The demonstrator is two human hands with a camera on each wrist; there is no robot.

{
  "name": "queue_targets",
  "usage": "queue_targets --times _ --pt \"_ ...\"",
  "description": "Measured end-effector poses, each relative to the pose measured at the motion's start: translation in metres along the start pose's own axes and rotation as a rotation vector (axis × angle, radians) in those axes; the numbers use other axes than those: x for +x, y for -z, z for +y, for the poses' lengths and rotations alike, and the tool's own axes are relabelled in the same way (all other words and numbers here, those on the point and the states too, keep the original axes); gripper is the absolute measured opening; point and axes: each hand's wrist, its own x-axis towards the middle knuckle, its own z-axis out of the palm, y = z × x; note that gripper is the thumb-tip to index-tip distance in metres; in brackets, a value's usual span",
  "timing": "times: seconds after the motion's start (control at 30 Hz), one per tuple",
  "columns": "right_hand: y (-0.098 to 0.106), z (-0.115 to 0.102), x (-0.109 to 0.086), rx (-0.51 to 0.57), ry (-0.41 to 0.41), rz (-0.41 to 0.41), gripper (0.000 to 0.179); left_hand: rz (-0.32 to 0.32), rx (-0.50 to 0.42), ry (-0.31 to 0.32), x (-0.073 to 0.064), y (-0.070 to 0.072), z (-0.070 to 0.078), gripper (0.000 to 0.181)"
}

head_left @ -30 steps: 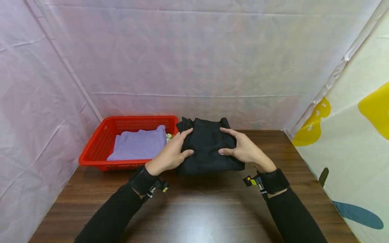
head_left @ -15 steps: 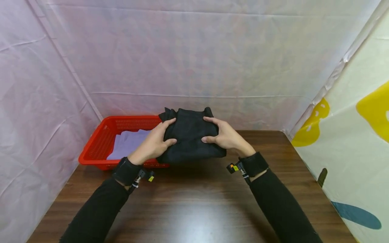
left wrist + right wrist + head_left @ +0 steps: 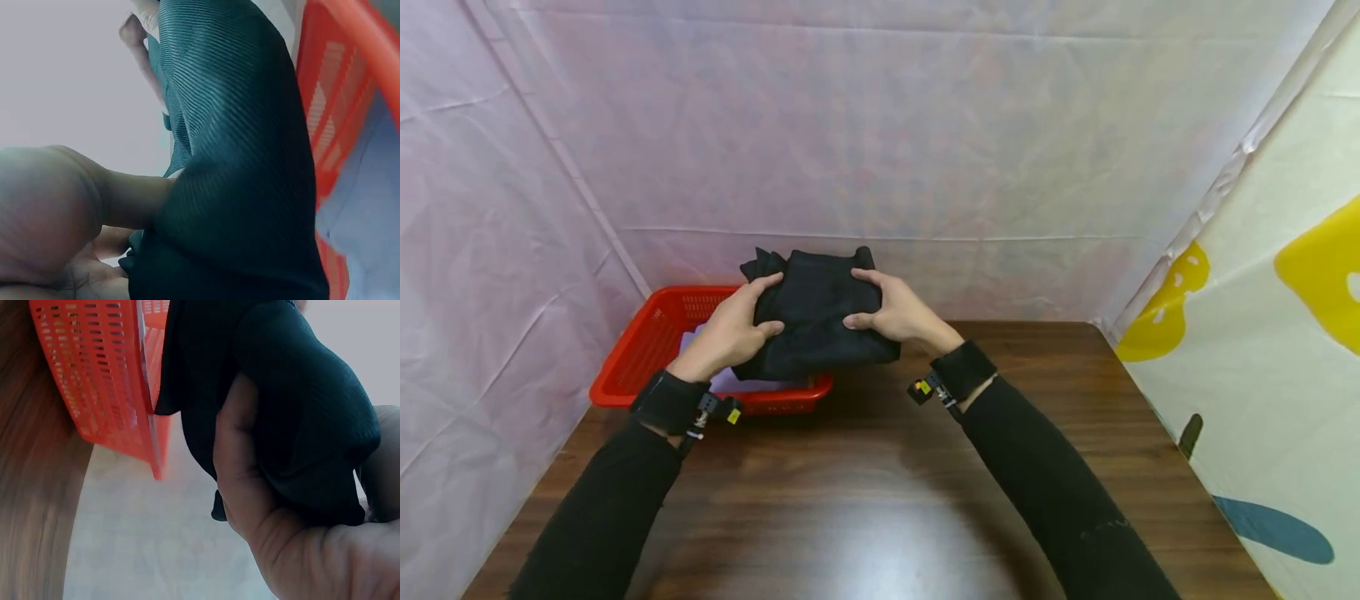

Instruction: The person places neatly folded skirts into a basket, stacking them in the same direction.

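A folded black garment (image 3: 816, 312), its exact kind unclear, hangs in the air over the right part of a red plastic basket (image 3: 625, 367). My left hand (image 3: 730, 329) grips its left edge, thumb on top; in the left wrist view the ribbed-looking cloth (image 3: 237, 137) fills the middle. The right edge is gripped by my right hand (image 3: 898, 312), with the fingers tucked into and under the folds in the right wrist view. Beneath the bundle, a lilac folded cloth (image 3: 752, 383) lies inside the basket, mostly hidden.
The basket stands at the back left of a brown wooden table (image 3: 880, 467). A pale fabric sheet (image 3: 880, 125) rises behind it, and a white sheet with yellow and blue shapes (image 3: 1262, 400) hangs along the right side.
Both hands have carried the black garment left and slightly up, from beside the basket to above it. The lilac cloth has become largely covered from view.
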Motion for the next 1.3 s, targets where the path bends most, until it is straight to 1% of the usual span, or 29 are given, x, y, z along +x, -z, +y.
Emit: queue_targets --times 0.23,0.3,0.43,0.53,0.7,0.83,0.9,0.93,0.97,1.0,1.03,1.1,1.2,1.23,1.27,1.3 --pt "-0.026 -0.015 0.023 0.060 0.005 0.014 0.090 -0.006 0.014 0.061 0.001 0.018 -0.020 0.084" --pt "-0.034 -0.017 0.028 0.088 0.004 0.015 0.090 -0.010 0.022 0.070 0.001 0.021 -0.026 0.084" --pt "-0.049 -0.020 0.037 0.090 0.006 0.012 0.088 -0.013 0.046 0.076 0.001 0.026 -0.039 0.084" --pt "-0.060 -0.022 0.043 0.040 0.013 0.004 0.087 -0.020 0.070 0.088 0.000 0.029 -0.049 0.084" --pt "-0.077 -0.024 0.052 -0.027 0.035 -0.023 0.086 -0.043 0.084 0.131 -0.003 0.034 -0.065 0.083" --pt "-0.088 -0.025 0.056 -0.023 0.044 -0.063 0.087 -0.060 0.086 0.161 -0.004 0.036 -0.076 0.082" --pt "-0.092 -0.024 0.058 -0.003 0.020 -0.093 0.089 -0.070 0.098 0.169 -0.004 0.036 -0.081 0.082" --pt "-0.095 -0.023 0.059 -0.013 0.002 -0.108 0.090 -0.075 0.103 0.175 -0.004 0.035 -0.083 0.082" --pt "-0.097 -0.023 0.060 -0.035 -0.017 -0.125 0.090 -0.083 0.112 0.183 -0.004 0.035 -0.086 0.082" --pt "-0.105 -0.012 0.070 -0.062 -0.023 -0.133 0.092 -0.093 0.121 0.190 -0.004 0.033 -0.088 0.082" --pt "-0.109 -0.008 0.073 -0.091 -0.027 -0.138 0.093 -0.102 0.130 0.197 -0.004 0.032 -0.091 0.082" --pt "-0.113 -0.010 0.073 -0.183 -0.027 -0.165 0.090 -0.120 0.145 0.213 -0.005 0.030 -0.094 0.082" --pt "-0.115 -0.017 0.067 -0.311 0.026 -0.189 0.084 -0.147 0.172 0.230 -0.006 0.029 -0.098 0.082" --pt "-0.110 -0.031 0.056 -0.346 0.040 -0.202 0.079 -0.153 0.181 0.232 -0.007 0.029 -0.099 0.081" --pt "-0.109 -0.038 0.050 -0.388 0.056 -0.213 0.076 -0.159 0.186 0.236 -0.007 0.030 -0.099 0.081" --pt "-0.110 -0.041 0.047 -0.425 0.078 -0.213 0.074 -0.164 0.195 0.238 -0.008 0.030 -0.100 0.081"
